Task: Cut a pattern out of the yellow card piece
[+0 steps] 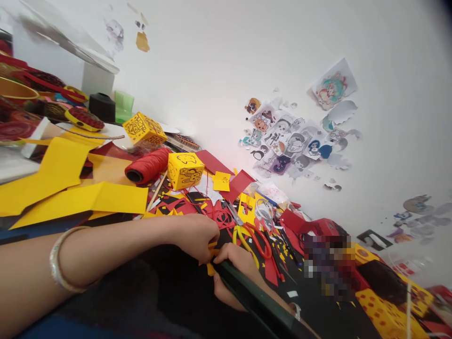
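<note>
My left hand (201,235) reaches in from the left, its fingers curled around small yellow paper scraps (211,269). Right beside it, my right hand (235,263) has thumb and fingers closed on the end of a long dark green object (254,292); its kind I cannot make out. That object slants to the lower right and covers part of the right hand. Scissors (261,241) with red and yellow handles lie just beyond my right hand. Red and black paper offcuts (222,216) are strewn past my knuckles.
Yellow paper cubes (185,170) with black drawings stand behind, near a red thread spool (148,165). Folded yellow paper (81,200) covers the left side. A yellow spotted box (388,313) sits at lower right. Cut-out drawings (293,134) hang on the white wall (197,70).
</note>
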Demonstrator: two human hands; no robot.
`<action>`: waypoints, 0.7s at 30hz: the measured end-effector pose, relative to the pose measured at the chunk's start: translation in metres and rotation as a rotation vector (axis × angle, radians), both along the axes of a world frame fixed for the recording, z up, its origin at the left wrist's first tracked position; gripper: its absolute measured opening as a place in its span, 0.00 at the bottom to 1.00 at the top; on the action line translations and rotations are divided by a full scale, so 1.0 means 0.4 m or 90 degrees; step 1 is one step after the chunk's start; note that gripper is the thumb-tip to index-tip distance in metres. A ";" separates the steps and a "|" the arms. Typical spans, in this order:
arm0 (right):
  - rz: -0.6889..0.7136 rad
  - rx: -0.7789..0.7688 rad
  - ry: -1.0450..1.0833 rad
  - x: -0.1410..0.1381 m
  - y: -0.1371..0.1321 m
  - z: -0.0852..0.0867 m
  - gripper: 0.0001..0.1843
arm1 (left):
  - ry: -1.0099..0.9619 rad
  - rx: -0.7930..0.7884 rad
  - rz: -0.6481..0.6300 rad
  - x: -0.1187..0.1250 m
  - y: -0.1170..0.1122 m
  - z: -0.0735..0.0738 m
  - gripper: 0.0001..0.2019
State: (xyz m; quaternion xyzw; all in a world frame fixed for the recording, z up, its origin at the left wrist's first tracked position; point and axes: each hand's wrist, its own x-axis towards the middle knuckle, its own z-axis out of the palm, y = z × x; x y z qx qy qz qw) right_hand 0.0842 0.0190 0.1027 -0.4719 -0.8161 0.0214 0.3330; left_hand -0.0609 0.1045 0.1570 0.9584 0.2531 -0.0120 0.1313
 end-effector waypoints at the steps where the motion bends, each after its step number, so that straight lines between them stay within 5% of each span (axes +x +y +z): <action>1: -0.002 0.001 0.000 -0.001 -0.001 0.001 0.12 | 0.000 0.002 0.000 0.000 0.000 0.000 0.07; 9: -0.035 -0.060 0.018 0.001 -0.005 -0.003 0.10 | 0.025 -0.021 -0.012 -0.007 -0.009 0.009 0.09; 14: -0.014 -0.043 0.051 0.005 -0.004 -0.011 0.11 | 0.012 0.054 -0.006 -0.003 -0.023 0.003 0.10; 21: -0.070 -0.016 0.004 -0.002 -0.009 -0.011 0.12 | 0.022 0.039 -0.001 0.000 -0.018 0.001 0.10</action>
